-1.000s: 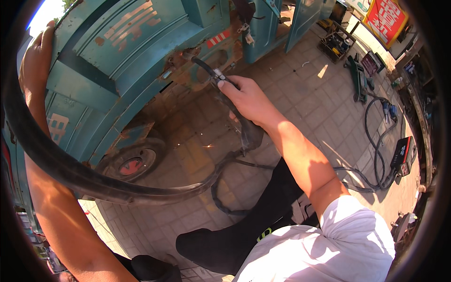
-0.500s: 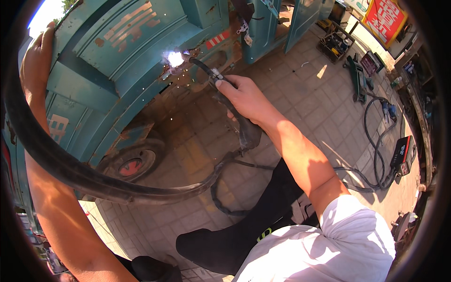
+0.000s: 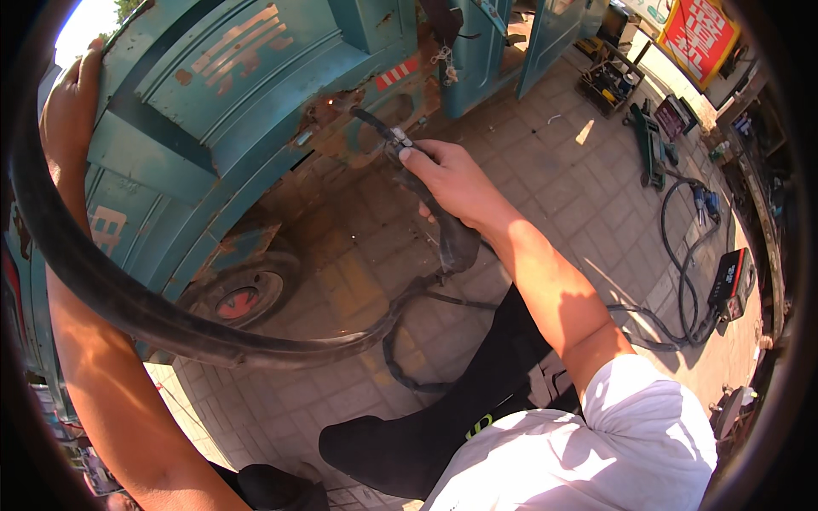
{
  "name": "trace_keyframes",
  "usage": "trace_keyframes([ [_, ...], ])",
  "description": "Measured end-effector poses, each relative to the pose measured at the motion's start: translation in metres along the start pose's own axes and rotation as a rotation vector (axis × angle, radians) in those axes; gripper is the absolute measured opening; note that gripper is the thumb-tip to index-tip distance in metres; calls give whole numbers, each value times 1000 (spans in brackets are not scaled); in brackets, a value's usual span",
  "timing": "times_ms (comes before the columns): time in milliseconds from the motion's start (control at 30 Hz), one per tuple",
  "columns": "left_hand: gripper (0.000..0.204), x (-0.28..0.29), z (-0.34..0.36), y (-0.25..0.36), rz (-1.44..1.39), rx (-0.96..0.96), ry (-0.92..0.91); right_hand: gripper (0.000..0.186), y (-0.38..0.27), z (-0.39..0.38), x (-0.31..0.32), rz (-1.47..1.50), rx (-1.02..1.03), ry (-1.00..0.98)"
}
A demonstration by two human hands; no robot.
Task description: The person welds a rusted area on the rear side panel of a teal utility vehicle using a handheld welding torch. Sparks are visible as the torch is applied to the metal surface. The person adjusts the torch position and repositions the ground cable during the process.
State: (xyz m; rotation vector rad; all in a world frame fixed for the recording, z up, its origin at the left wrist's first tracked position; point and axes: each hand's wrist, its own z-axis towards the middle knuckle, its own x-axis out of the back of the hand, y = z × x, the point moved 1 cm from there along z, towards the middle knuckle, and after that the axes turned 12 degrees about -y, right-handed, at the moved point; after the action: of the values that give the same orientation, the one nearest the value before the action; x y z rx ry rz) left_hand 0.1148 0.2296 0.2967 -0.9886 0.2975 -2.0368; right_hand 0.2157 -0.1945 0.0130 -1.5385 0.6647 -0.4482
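My right hand [image 3: 450, 180] is closed around the dark handle of a welding torch [image 3: 452, 243], thumb on top near a light-coloured trigger. The torch's black neck [image 3: 371, 121] reaches up and left toward a rusty patch [image 3: 319, 117] low on a teal truck's side panel [image 3: 247, 106]. One small orange spot glows there, close to the torch tip. At the far left, my left hand [image 3: 68, 115] lies against the panel's upper edge, its fingers stretched out and partly in shadow. From the torch, a thick black cable [image 3: 170, 328] loops across the view in front of my left forearm.
A wheel [image 3: 247, 289] sits under the truck, above brick paving [image 3: 520, 162]. To the right are a red and black machine [image 3: 733, 281] with coiled cables, a green floor jack [image 3: 648, 145] and a tool tray [image 3: 609, 89]. A red sign [image 3: 699, 38] stands behind.
The bright welding arc and most of its sparks are gone, leaving a small glowing spot. My right hand and the torch have shifted slightly right and down. My left hand stays put.
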Motion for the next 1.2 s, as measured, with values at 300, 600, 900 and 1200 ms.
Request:
trace_keyframes([
  [300, 54, 8, 0, 15, -244, 123, -51, 42, 5, 5, -1, 1, 6, 11],
  [600, 60, 6, 2, 9, -292, 139, -12, 41, 6, 6, -3, 7, 29, 8],
  [900, 57, 2, 5, 9, -289, 145, -58, 43, 9, 5, 0, 12, 23, -3],
  [1200, 56, 14, -4, 26, -223, 100, -19, 44, 7, -2, 5, -11, 6, 11],
])
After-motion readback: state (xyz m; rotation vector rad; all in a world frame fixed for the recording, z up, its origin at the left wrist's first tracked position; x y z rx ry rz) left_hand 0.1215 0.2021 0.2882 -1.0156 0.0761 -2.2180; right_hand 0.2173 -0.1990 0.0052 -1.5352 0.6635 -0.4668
